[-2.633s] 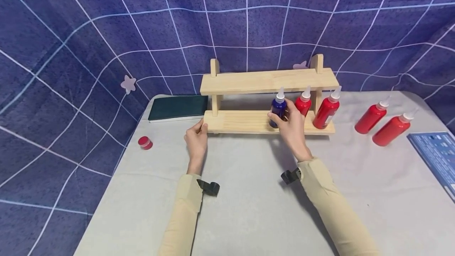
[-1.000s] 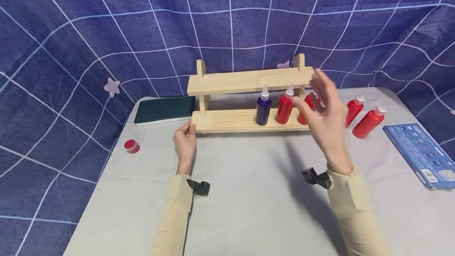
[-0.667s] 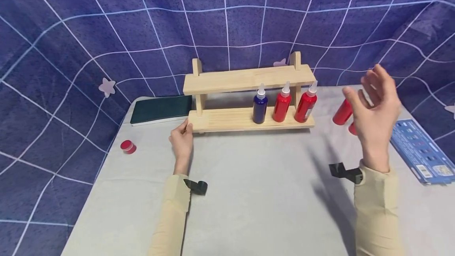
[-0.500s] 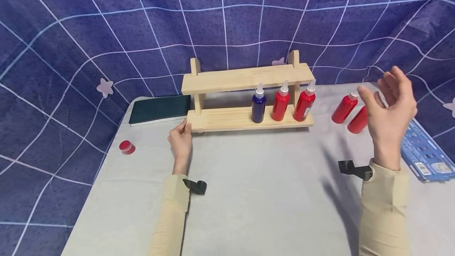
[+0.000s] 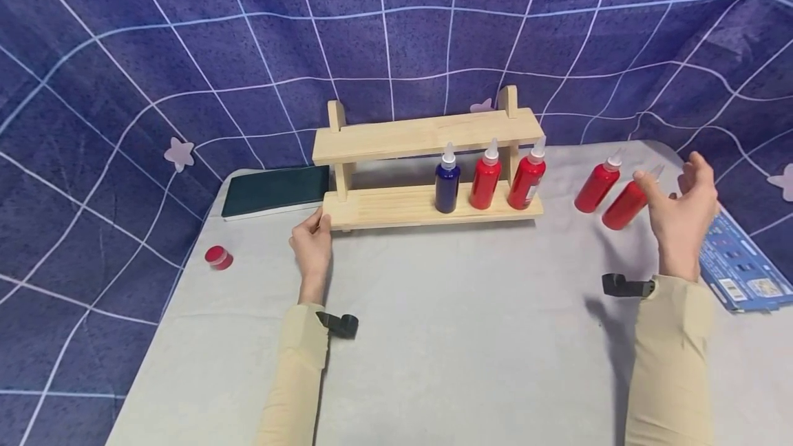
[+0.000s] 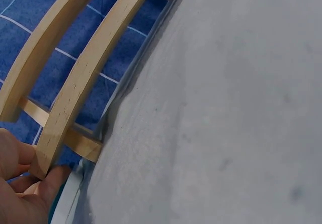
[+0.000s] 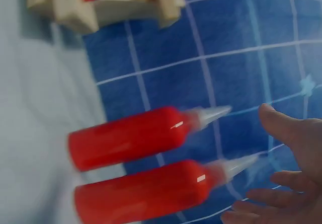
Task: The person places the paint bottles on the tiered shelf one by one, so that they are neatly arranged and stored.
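Observation:
A two-tier wooden shelf (image 5: 427, 135) stands at the back of the table. On its lower board are a dark blue squeeze bottle (image 5: 447, 188) and two red squeeze bottles, the inner one (image 5: 485, 183) and the outer one (image 5: 526, 183). My left hand (image 5: 312, 245) pinches the left end of that lower board, thumb and fingers around the end in the left wrist view. To the right, my right hand (image 5: 684, 222) is spread beside two more red bottles (image 5: 597, 188) on the table. Its thumb points at the nozzle of the rightmost bottle (image 7: 143, 191), apart from it in the right wrist view.
A dark green flat case or book (image 5: 275, 191) lies left of the shelf. A small red-lidded jar (image 5: 219, 257) sits nearer the left edge. Beyond my right hand lies a blue printed box (image 5: 743, 263). A blue gridded curtain (image 5: 396, 33) hangs behind the table.
My right hand let go of the blue bottle on the lower board, swung right over the table, then came down beside the red bottles. The left hand kept its grip on the shelf.

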{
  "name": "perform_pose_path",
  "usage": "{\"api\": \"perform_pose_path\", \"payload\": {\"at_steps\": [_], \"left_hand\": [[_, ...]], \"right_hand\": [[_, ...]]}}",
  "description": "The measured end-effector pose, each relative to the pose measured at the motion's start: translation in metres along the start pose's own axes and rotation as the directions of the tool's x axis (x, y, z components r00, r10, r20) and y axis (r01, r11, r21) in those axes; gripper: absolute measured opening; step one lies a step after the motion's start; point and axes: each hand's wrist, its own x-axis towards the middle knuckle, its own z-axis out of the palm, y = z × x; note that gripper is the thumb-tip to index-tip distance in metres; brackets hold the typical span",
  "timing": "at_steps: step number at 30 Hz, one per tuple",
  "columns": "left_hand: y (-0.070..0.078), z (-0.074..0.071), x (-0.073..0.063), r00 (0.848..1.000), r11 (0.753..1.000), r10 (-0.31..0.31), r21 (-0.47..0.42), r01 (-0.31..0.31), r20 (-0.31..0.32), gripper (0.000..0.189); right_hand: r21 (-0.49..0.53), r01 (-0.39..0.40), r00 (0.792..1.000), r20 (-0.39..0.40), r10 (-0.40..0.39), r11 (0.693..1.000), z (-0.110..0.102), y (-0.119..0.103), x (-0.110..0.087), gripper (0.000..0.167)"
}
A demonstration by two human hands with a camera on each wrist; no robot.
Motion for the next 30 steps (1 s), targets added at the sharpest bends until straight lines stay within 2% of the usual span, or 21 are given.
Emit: {"api": "perform_pose_path", "payload": {"at_steps": [7, 11, 19, 28, 30], "left_hand": [[-0.001, -0.002, 0.000, 1.000, 1.000, 0.002, -0.005, -0.002, 0.003, 0.031], [-0.001, -0.001, 0.000, 1.000, 1.000, 0.007, -0.022, -0.006, 0.012, 0.031], [-0.003, 0.000, 0.002, 1.000, 1.000, 0.015, -0.023, -0.014, 0.014, 0.031], [-0.003, -0.001, 0.004, 1.000, 1.000, 0.013, -0.004, -0.013, 0.007, 0.031], [-0.003, -0.001, 0.004, 1.000, 1.000, 0.014, -0.001, -0.014, 0.006, 0.031]], "right_hand": [[-0.087, -0.045, 0.996, 0.071, 0.051, 0.995, 0.015, 0.031, 0.008, 0.077], [-0.095, -0.066, 0.993, 0.095, 0.075, 0.993, 0.023, 0.045, 0.009, 0.075], [-0.130, -0.061, 0.998, 0.015, 0.064, 0.990, 0.034, 0.057, 0.008, 0.058], [-0.011, -0.066, 0.997, -0.034, 0.066, 0.998, 0.038, 0.060, 0.006, 0.046], [-0.016, -0.051, 0.998, -0.037, 0.050, 0.999, 0.037, 0.060, 0.006, 0.047]]}}
